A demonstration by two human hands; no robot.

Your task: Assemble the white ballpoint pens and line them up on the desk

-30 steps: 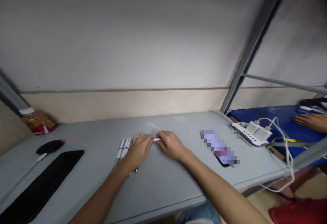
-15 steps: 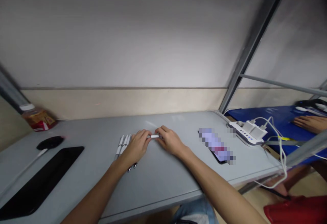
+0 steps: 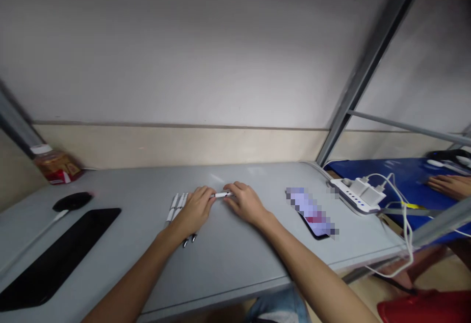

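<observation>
Both my hands rest on the grey table [image 3: 235,259] and hold one white pen [image 3: 222,195] between them. My left hand [image 3: 195,209] pinches the pen's left end with its fingers curled. My right hand [image 3: 245,202] grips the pen's right end, fingers closed over it. Under and left of my left hand lies a row of several white pens [image 3: 177,204] side by side, their dark tips pointing toward me.
A phone [image 3: 312,212] lies to the right of my hands, and past it a white power strip [image 3: 356,196] with chargers and cables. At left are a black keyboard [image 3: 55,256], a black mouse [image 3: 71,201] and a jar [image 3: 55,165]. Another person's hand [image 3: 449,185] rests on a blue mat.
My hands have drawn slightly apart, showing more of the white pen between them. The view has shifted a little; nothing else has moved.
</observation>
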